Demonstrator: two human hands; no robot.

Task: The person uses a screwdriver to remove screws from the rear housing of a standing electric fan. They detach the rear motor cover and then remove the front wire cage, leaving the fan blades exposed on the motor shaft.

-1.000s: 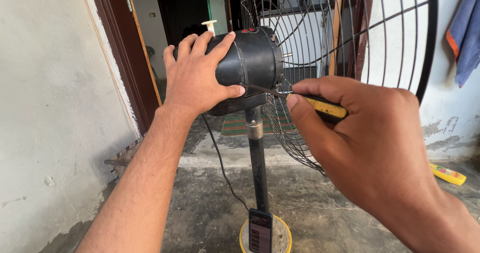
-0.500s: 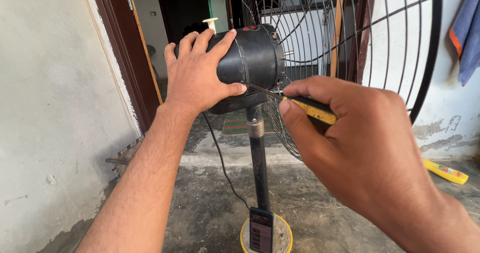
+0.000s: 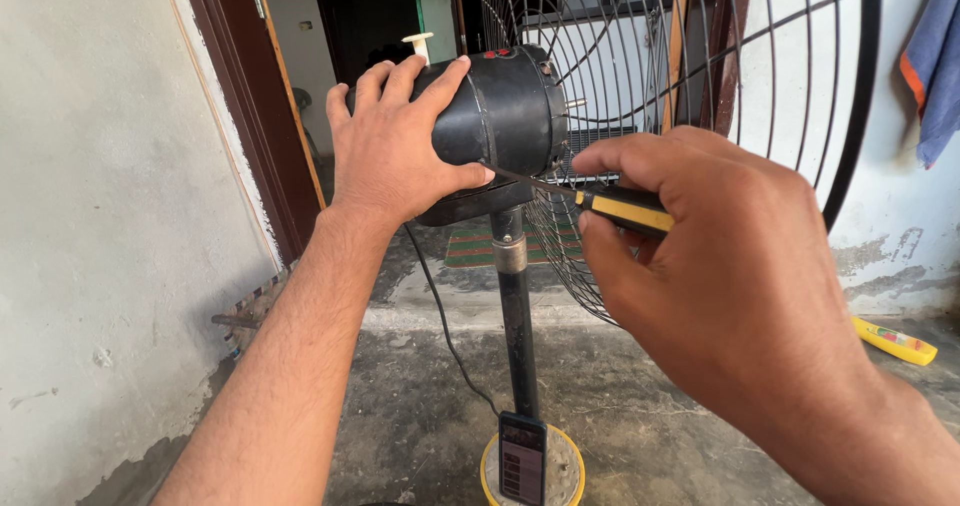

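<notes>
A black pedestal fan stands in front of me, seen from behind. My left hand (image 3: pixel 395 141) is wrapped over the black motor housing (image 3: pixel 510 116) and grips it. My right hand (image 3: pixel 730 266) holds a screwdriver (image 3: pixel 620 208) with a yellow and black handle. Its thin shaft points left, and the tip touches the housing's lower side beside my left thumb. The round wire guard (image 3: pixel 700 86) rises behind the housing. A black pole (image 3: pixel 515 311) carries the motor down to a yellow-rimmed round base (image 3: pixel 572 456).
A phone (image 3: pixel 522 456) with a lit screen leans against the pole at the base. A black cord (image 3: pixel 440 316) hangs from the motor. A yellow tool (image 3: pixel 895 341) lies on the concrete floor at right. A brown door frame (image 3: pixel 250 96) stands at left, blue cloth (image 3: pixel 935 66) hangs at right.
My right hand has turned around the screwdriver handle and lifted a little, so more of the yellow handle shows. My left hand stays on the housing.
</notes>
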